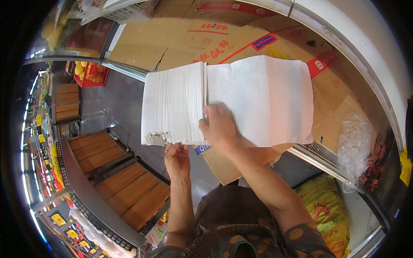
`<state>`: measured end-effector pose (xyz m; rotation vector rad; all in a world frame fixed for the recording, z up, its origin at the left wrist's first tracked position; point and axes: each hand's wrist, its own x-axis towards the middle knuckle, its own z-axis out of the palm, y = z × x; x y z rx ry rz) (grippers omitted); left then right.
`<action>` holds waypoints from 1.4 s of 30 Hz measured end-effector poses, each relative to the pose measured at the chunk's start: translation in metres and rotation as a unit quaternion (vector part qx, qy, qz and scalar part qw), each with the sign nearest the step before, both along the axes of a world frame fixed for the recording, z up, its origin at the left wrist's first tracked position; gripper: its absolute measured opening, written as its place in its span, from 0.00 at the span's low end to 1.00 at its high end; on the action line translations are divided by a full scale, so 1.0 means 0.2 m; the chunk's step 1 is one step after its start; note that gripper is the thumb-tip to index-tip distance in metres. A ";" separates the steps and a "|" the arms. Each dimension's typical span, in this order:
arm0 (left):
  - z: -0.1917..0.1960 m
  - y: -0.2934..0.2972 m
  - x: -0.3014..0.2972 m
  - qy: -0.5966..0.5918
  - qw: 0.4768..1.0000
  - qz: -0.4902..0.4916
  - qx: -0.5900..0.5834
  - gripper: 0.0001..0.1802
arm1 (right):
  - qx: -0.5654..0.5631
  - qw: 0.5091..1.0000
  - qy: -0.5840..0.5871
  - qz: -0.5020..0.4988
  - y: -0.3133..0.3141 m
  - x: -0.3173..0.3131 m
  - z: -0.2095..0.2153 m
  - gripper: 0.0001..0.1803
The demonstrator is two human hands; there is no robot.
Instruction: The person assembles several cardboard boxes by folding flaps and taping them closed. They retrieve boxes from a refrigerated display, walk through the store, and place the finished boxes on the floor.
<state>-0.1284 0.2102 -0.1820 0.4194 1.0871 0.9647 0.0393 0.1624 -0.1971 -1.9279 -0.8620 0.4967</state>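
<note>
A large white, ribbed sheet that looks like corrugated cardboard (254, 99) lies spread over brown cardboard. It has an upright fold or seam left of its middle, and its lower left corner is torn and ragged. My left hand (177, 161) is at the sheet's near edge, fingertips partly hidden beneath it, curled as if holding the edge. Along the seam, my right hand (220, 129) rests on top, with thumb and bent fingers closed at the fold.
Printed brown cardboard (180, 32) lines the display case beneath. Clear crumpled plastic (355, 137) lies at the right, above a yellow printed sack (325, 210). Wooden slatted shelves (129, 193) stand at the left. A red basket (95, 74) of yellow fruit sits at the far left.
</note>
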 end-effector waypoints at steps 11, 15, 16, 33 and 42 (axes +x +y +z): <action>-0.01 -0.05 0.04 0.250 0.945 -0.052 0.204 0.19 | -0.083 0.969 0.232 0.032 0.03 0.12 0.17 0.11; -0.02 -0.04 0.03 0.261 0.945 -0.062 0.187 0.19 | 0.075 0.978 0.185 -0.063 -0.29 0.22 0.30 0.08; -0.03 -0.04 0.03 0.276 0.941 -0.044 0.190 0.19 | 0.092 0.978 0.149 -0.117 -0.38 0.28 0.29 0.06; 0.24 0.41 0.28 0.303 0.817 -0.491 0.000 0.38 | -0.125 0.943 0.093 -0.293 -1.19 0.54 -0.21 0.10; 0.45 -0.30 0.32 0.341 0.833 -0.435 -0.014 0.15 | 0.172 0.593 0.757 -0.214 -1.34 0.02 0.18 0.42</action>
